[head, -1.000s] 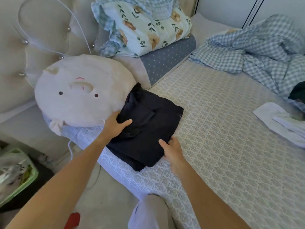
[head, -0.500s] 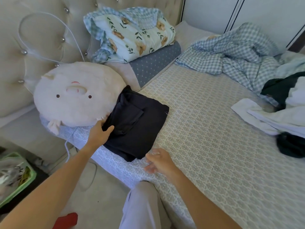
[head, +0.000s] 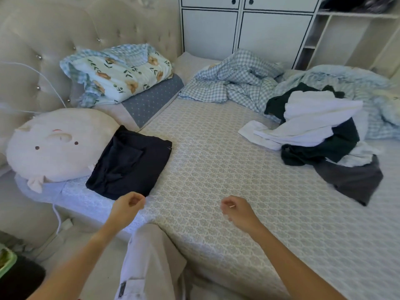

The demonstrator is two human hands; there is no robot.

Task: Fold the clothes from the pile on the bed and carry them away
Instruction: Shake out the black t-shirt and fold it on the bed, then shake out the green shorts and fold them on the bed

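Note:
A folded dark navy garment [head: 129, 162] lies flat on the bed [head: 216, 169] near its left edge, partly against a round plush pillow. The unfolded pile of clothes [head: 320, 131], white, dark green and grey pieces, sits at the right side of the bed. My left hand [head: 127, 205] hovers just below the folded garment, fingers loosely curled, holding nothing. My right hand [head: 237, 210] hovers over the bed's front part, fingers also loosely curled and empty.
A cream pig-face plush pillow [head: 56, 146] lies left of the folded garment. A floral quilt [head: 121, 72] on a grey dotted pillow sits by the headboard. A crumpled checked blanket [head: 233, 81] lies at the back. White cabinets [head: 249, 29] stand behind.
Both hands have let go of the folded dark garment and drawn back toward me. The view has swung right, bringing the clothes pile into sight.

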